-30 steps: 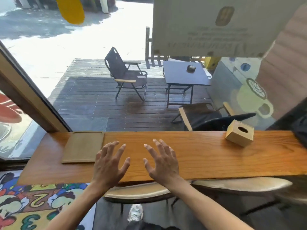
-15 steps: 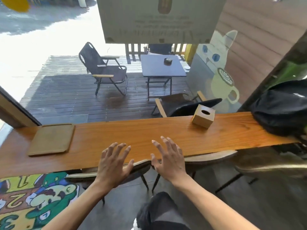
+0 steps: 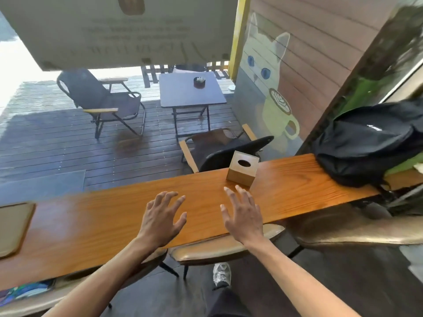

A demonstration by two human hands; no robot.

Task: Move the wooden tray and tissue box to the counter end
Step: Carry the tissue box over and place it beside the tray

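A long wooden worktop (image 3: 114,216) runs along a big window. Both hands are out over it, palms down, holding nothing. The left hand (image 3: 161,221) is over the middle of the worktop, and its fingers (image 3: 169,199) are spread wide. The right hand (image 3: 245,217) is over the near edge, and its fingers (image 3: 240,193) are spread wide too. Their tips are just beside the tissue box (image 3: 243,168) but do not touch it.

The tissue box is a small wooden cube with an oval hole on top. It sits near the far edge, toward the right end of the worktop. A black backpack (image 3: 368,140) lies on the right end, apart from the box.

The wooden tray (image 3: 12,227) lies flat at the left end, partly cut off by the picture's edge. It is well apart from both hands.
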